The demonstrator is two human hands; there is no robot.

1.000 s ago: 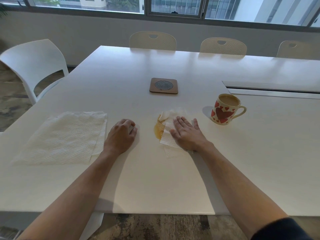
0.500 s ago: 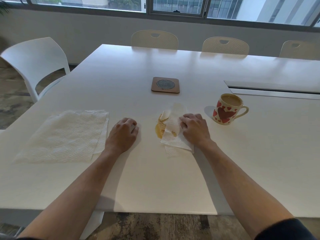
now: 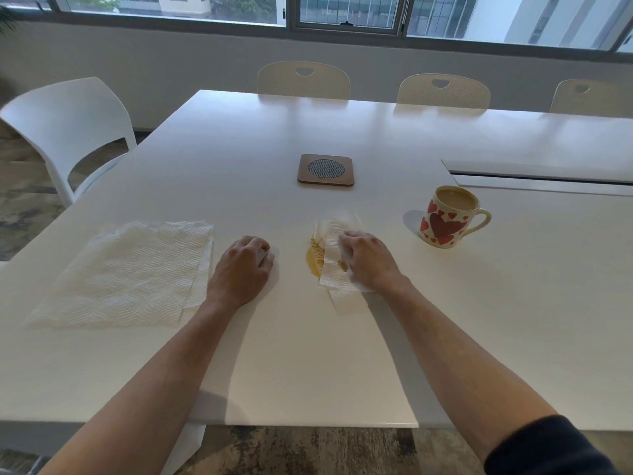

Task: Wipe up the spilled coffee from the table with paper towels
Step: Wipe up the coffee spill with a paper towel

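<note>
Mug (image 3: 447, 217) right of coffee-soaked towel (image 3: 334, 265)

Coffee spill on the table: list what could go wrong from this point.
1. The coffee puddle still shows uncovered on the left edge of the paper towel under the right hand; a sideways swipe could smear it instead of soaking it up.
2. The heart mug stands nearly full just right of that hand; a wide stroke might knock it.
3. That towel is already stained; the clean stack lies beside the left hand.
</note>
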